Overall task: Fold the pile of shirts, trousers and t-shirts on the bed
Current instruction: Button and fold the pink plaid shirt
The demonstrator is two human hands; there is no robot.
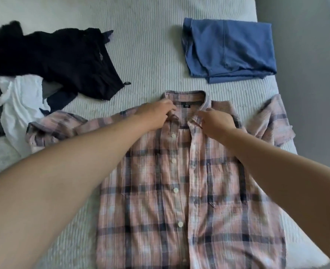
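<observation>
Pink plaid shirt (pixel 179 181) lies face up and spread flat on the bed (pixel 150 55), collar away from you. Your left hand (pixel 156 115) and right hand (pixel 216 123) each pinch a collar point. Beyond the shirt sit folded blue trousers (pixel 230 49) to its right and a dark and white unfolded pile (pixel 44 65) to its left.

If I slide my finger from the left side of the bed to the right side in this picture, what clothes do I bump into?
White garment in the unfolded heap → black garment → pink plaid shirt, with the left hand and right hand at its collar → folded blue garment.
</observation>
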